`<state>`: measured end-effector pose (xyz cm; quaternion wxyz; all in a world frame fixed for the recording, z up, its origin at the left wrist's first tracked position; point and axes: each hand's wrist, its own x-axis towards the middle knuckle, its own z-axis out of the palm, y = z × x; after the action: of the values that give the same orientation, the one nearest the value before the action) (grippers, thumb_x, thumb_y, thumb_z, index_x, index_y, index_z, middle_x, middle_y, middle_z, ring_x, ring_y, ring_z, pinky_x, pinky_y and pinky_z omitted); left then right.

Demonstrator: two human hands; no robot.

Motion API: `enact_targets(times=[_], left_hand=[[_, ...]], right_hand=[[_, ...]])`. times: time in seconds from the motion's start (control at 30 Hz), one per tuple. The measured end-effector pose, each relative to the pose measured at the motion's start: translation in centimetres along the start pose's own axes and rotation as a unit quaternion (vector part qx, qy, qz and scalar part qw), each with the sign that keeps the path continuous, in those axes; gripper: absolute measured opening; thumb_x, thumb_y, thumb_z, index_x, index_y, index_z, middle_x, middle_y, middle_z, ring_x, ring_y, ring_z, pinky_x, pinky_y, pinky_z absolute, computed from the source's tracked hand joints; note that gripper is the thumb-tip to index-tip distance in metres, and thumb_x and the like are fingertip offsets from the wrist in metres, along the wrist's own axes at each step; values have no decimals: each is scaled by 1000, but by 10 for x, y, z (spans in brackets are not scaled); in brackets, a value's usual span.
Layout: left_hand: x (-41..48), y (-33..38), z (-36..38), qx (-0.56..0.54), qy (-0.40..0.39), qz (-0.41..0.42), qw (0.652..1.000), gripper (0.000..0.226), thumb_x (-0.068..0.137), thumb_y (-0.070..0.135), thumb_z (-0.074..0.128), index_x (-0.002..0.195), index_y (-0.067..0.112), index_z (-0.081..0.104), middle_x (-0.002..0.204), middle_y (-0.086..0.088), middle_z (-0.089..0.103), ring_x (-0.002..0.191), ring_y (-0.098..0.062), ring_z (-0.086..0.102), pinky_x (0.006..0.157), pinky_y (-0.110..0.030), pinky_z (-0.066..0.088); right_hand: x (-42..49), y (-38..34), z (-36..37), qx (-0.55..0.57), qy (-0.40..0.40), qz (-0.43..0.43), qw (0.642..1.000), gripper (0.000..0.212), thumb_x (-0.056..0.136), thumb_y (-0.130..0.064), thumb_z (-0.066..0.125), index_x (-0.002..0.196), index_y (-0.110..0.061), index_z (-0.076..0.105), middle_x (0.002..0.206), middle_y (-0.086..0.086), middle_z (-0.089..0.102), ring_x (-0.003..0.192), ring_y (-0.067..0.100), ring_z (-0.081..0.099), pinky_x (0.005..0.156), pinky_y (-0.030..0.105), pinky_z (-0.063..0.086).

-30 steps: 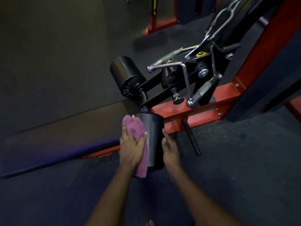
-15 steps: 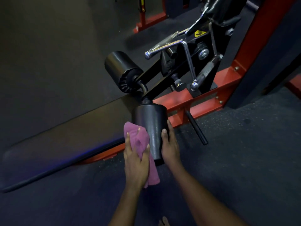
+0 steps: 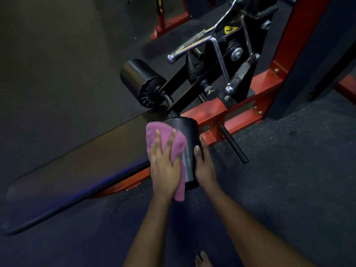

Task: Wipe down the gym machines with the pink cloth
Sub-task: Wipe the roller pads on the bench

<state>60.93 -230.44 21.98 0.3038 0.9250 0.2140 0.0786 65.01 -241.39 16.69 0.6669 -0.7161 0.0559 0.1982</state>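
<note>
- Two bare hands were in view: the left hand (image 3: 165, 166) and the right hand (image 3: 205, 164), both at lower centre.
- One crumpled pink cloth (image 3: 180, 144) lay at centre.
- Two black cylindrical padded rollers showed: the near roller (image 3: 187, 135) at centre and the far roller (image 3: 138, 76) up and left of it.
- One long dark flat bench pad (image 3: 77, 164) crossed the left half.
- One short black metal peg (image 3: 233, 145) stood right of centre.
- One yellow sticker (image 3: 230, 29) sat at upper right.
- One bare foot (image 3: 203, 260) showed at the bottom edge.

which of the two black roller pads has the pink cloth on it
The nearer roller pad: the left hand presses the pink cloth on it, the right hand grips it. The farther roller pad is untouched.
</note>
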Motion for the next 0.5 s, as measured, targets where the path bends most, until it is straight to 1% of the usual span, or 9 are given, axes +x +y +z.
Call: enact_targets(times=[0.03, 0.07, 0.13, 0.2, 0.27, 0.37, 0.43, 0.5], left_hand=[[-21, -1, 0, -6, -2, 1, 1000, 63, 102, 34, 50, 153, 58, 21, 168, 20, -10, 157, -19, -4, 109, -45, 27], [-36, 0, -1, -11, -7, -7, 1000, 65, 101, 32, 50, 151, 60, 19, 167, 21, -11, 157, -18, -5, 109, -44, 27], [-41, 0, -1, 9, -16, -31, 999, 66, 99, 33, 48, 150, 62, 17, 168, 18, -11, 157, -20, -2, 113, -47, 29], [-15, 2, 3, 47, -16, -36, 998, 69, 99, 31, 49, 154, 58, 17, 169, 11, -10, 156, -27, 2, 117, -55, 33], [29, 13, 6, 69, -12, -44, 997, 68, 99, 32, 48, 154, 56, 15, 170, 4, -7, 154, -33, 8, 117, -61, 31], [90, 22, 3, 77, -32, -59, 995, 61, 102, 38, 42, 157, 48, 18, 169, -6, 10, 152, -39, 17, 120, -57, 24], [97, 18, 2, 56, -28, -37, 997, 59, 101, 48, 35, 158, 44, 20, 167, -4, 17, 152, -34, 18, 121, -55, 23], [71, 12, 2, 36, -4, -18, 999, 59, 101, 53, 32, 158, 47, 16, 169, 4, 12, 156, -24, 9, 123, -54, 20]], right_hand=[[1, 1, 0, -2, 1, 0, 1000, 55, 105, -55, 32, 158, -43, 27, 165, -11, 30, 133, 3, 35, 111, 33, 34], [1, 1, 0, -2, 1, 0, 1000, 55, 105, -56, 32, 158, -43, 26, 165, -10, 30, 136, 5, 35, 112, 35, 34], [0, 2, 1, -5, -1, 1, 1000, 56, 105, -59, 31, 158, -44, 26, 165, -10, 30, 141, 11, 37, 111, 35, 34], [-1, 3, 1, -9, 4, 6, 1000, 57, 104, -59, 30, 159, -43, 26, 165, -10, 30, 144, 14, 37, 108, 31, 31], [0, 4, 0, -4, 0, 6, 1000, 58, 103, -60, 30, 159, -42, 27, 165, -12, 30, 145, 11, 35, 110, 29, 29], [1, 5, 1, 14, -9, 3, 1000, 57, 103, -60, 32, 158, -43, 28, 164, -16, 30, 143, 5, 35, 116, 33, 32], [3, 6, -1, 16, -15, 6, 1000, 55, 104, -59, 33, 157, -45, 28, 164, -17, 30, 144, 6, 36, 117, 36, 33], [4, 6, -3, 25, -21, 12, 999, 54, 104, -59, 34, 157, -46, 28, 163, -17, 31, 143, 6, 37, 116, 37, 35]])
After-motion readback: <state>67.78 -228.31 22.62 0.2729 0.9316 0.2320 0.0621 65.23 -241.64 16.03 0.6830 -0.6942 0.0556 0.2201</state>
